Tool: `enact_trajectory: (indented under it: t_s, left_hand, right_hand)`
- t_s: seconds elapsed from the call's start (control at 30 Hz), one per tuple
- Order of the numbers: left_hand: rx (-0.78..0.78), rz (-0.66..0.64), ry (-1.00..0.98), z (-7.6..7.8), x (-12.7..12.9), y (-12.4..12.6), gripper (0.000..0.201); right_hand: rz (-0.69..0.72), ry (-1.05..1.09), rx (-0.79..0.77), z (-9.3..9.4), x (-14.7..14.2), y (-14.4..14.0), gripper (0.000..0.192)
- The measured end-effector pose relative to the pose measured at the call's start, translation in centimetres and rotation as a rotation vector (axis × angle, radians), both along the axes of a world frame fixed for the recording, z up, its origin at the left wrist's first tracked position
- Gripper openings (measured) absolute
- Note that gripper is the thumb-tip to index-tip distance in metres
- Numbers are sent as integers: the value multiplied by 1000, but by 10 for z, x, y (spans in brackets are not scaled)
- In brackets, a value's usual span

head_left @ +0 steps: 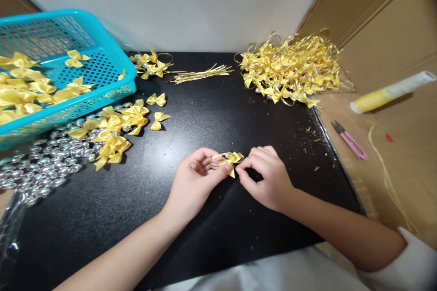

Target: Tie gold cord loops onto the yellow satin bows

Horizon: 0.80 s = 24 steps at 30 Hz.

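Note:
My left hand (196, 177) and my right hand (264, 177) meet over the middle of a black mat (191, 227). Between their fingertips sits one small yellow satin bow (232, 160) with a thin gold loop on it. Both hands pinch it, the left from the left side, the right at its lower right tip. Loose yellow bows (116, 129) lie in a heap to the left, over a spread of silver beads (44, 166).
A turquoise basket (102, 66) holding more bows stands at the back left. A big pile of finished bows with gold loops (290, 70) lies at the back right, gold wire strips (201, 73) at the back middle. Pink snips (350, 141) and a yellow-white tube (392, 92) rest on cardboard at right.

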<state>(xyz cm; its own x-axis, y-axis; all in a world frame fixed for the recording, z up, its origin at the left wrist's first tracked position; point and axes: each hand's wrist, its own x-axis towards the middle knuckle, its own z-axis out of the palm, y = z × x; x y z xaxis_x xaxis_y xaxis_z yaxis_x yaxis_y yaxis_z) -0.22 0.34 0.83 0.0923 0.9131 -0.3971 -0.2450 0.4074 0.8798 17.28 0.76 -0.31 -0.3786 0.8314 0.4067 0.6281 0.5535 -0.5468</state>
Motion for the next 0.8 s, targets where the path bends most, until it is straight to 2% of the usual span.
enact_trajectory:
  t_s: [0.4, 0.8]
  left_hand:
    - [-142, -65, -117, 3, -7, 5, 25]
    - [-192, -75, -135, 2, -8, 9, 27]
  right_hand:
    - [12, 98, -171, -2, 2, 1, 17]
    - [25, 134, -170, -4, 2, 1, 17]
